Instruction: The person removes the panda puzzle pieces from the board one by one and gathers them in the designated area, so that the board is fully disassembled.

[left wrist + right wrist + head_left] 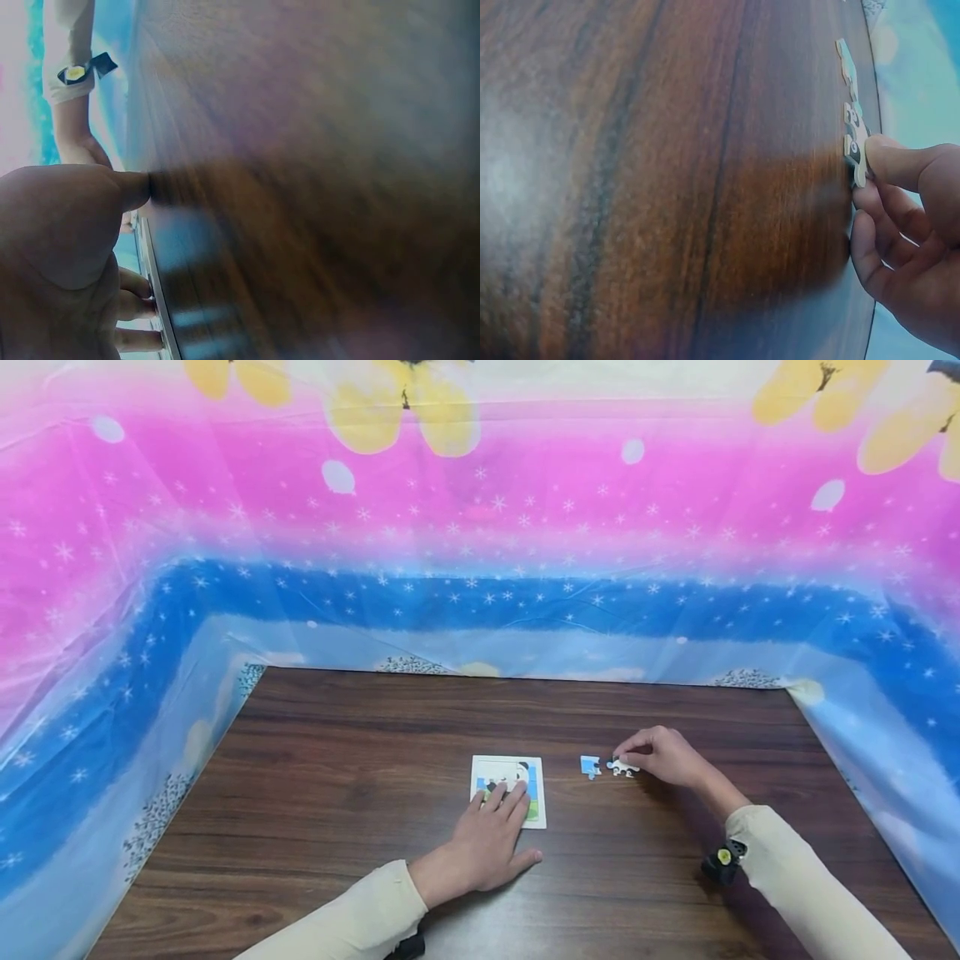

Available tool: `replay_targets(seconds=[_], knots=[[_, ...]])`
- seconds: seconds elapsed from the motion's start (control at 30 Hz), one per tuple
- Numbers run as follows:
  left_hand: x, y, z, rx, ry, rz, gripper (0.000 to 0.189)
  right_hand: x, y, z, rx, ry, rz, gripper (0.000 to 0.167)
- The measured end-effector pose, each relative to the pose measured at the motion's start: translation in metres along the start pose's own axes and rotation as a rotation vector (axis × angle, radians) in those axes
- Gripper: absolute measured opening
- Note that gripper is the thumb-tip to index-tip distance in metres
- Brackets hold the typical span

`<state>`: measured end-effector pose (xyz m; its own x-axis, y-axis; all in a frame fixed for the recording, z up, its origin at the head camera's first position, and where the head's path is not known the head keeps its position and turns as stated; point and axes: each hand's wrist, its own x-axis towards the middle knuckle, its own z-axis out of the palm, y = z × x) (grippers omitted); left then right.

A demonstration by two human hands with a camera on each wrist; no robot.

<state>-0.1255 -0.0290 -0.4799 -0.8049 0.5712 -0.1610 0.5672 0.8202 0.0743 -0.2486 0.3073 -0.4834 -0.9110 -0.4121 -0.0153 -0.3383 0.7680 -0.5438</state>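
Observation:
A small jigsaw puzzle in a white square frame point(543, 817) lies on the table, its picture showing black, white, blue and green. Across its near part rests my left hand point(491, 847), fingers spread and straight, thumb out to the right. In the left wrist view the fingertips lie over the frame's edge point(154, 262); the hand hides part of the picture. My right hand point(667, 756) pinches a white and black puzzle piece point(621, 767) between thumb and fingers, low over the tabletop. Just left of it lies a blue and white puzzle piece point(589, 765).
The dark wooden table point(337, 760) extends around both hands. Behind it and along its sides hangs a pink and blue patterned cloth point(480, 552). A black strapped device point(722, 860) sits at the right wrist.

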Motion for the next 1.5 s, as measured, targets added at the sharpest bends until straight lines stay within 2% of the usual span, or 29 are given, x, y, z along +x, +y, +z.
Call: replay_targets(seconds=[0.27,0.5,0.6,0.87,1.17,1.5], knots=[[-0.004,0.001,-0.003,0.007,0.012,-0.003,0.081,0.007,-0.005,-0.001,-0.020,0.015,-0.018,0.014],[-0.003,-0.001,0.000,-0.021,0.030,-0.008,0.080,0.024,-0.038,-0.004,0.010,0.015,-0.087,0.018],[-0.003,-0.002,0.000,-0.028,0.035,-0.017,0.080,0.031,-0.055,0.003,0.014,-0.012,-0.130,0.019],[-0.007,-0.001,0.000,0.020,-0.010,-0.033,0.085,0.048,-0.084,0.028,0.038,-0.075,-0.204,0.019],[-0.009,0.000,-0.001,0.029,-0.010,-0.015,0.086,0.062,-0.095,0.054,0.005,-0.095,-0.253,0.016],[-0.010,-0.002,-0.001,0.016,-0.018,-0.019,0.085,0.066,-0.102,0.064,0.033,-0.122,-0.326,0.012]])
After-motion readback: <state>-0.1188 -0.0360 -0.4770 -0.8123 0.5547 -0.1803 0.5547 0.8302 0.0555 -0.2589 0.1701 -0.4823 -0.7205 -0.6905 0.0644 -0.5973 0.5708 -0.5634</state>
